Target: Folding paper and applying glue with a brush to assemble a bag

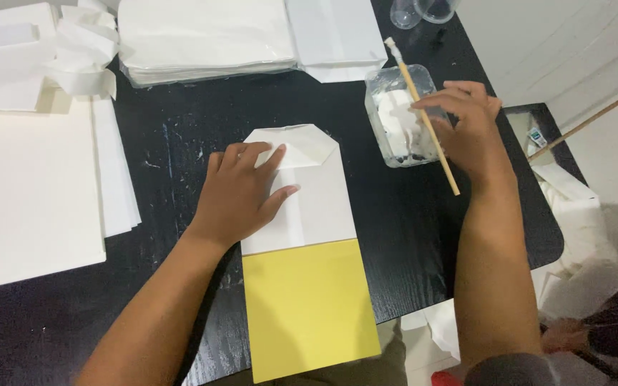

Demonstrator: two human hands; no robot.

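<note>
My left hand (pixel 241 193) lies flat on a folded white paper bag (pixel 312 200) in the middle of the black table (pixel 180 121), fingers spread near its folded, angled far end. A yellow sheet (pixel 305 307) sticks out from the bag's near end, over the table's front edge. My right hand (pixel 470 129) holds a thin wooden stick brush (pixel 423 114), white-tipped at the far end, over a clear plastic jar (pixel 395 125) smeared with white paste.
Stacks of white paper (pixel 205 36) lie along the far edge. Large white sheets (pixel 30 193) and crumpled strips (pixel 84 50) cover the left side. Clear cups (pixel 423 11) stand at the far right. White scraps (pixel 581 257) pile beyond the table's right edge.
</note>
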